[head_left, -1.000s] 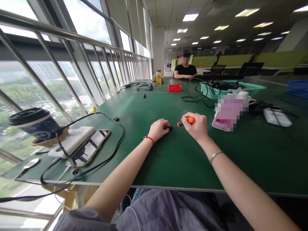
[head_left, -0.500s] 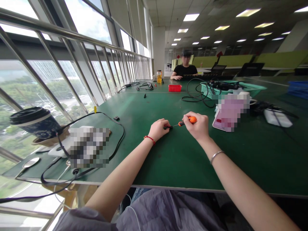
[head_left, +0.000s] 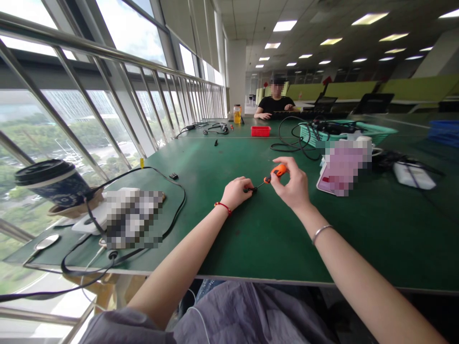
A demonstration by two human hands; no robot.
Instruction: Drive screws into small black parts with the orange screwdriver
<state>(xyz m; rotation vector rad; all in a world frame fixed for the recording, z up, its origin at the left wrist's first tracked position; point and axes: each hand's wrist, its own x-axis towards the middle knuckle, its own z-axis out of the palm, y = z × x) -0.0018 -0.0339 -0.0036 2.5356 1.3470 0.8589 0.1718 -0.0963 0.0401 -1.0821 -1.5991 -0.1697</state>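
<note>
My left hand point(head_left: 237, 193) rests on the green table, its fingers closed around a small black part point(head_left: 250, 189) too small to name. Most of that part is hidden by the fingers. To the right of it, my right hand point(head_left: 292, 184) holds an orange-and-black screwdriver point(head_left: 277, 173) by the handle between thumb and fingers. The thin shaft slants down to the left, and its tip reaches the black part. The index finger of my right hand is raised over the handle.
A red bin point(head_left: 260, 131) and a green basket point(head_left: 380, 130) with cables stand farther back. On the left are a paper cup point(head_left: 53, 184) and a looped black cable point(head_left: 184, 196). A pink phone point(head_left: 328, 184) is on the right. A person point(head_left: 276, 102) sits across the table.
My right hand has loosened and shifted its fingers on the screwdriver, whose handle now tilts more upright. My left hand stays in place. The person opposite has raised a hand.
</note>
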